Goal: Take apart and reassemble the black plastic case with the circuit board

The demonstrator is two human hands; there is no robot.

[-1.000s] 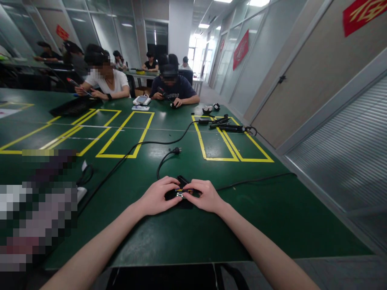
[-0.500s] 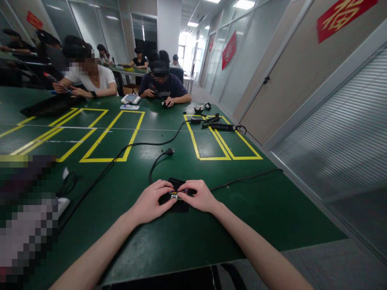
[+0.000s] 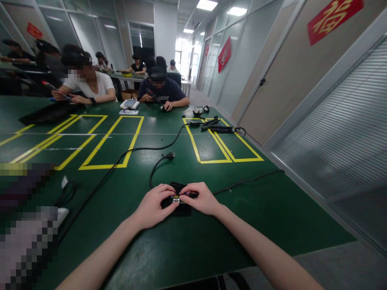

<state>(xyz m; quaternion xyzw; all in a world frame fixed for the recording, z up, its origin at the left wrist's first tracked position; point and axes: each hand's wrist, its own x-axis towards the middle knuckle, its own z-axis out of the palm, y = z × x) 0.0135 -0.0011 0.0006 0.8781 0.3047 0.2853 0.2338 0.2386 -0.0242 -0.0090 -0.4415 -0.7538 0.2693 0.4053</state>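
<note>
Low on the green table, both my hands meet over a small open black case. A shiny silver cylindrical part lies in it among thin coloured wires, partly covered by fingers. My left hand curls round the case's left side, thumb in front near the silver part and fingers behind. From the right, my right hand has thumb and fingertips pinched together on the wires beside that part. A black cord with a plug curves out behind my left hand; another black cable runs off to the right.
Yellow tape rectangles mark the table. A long black cable crosses it to dark tools at the far right. Two people work across the table, near a white device. Blurred items lie at left.
The camera view has tilted slightly, so the scene sits a little lower. My hands stay at the black case, with only small finger shifts around the silver part.
</note>
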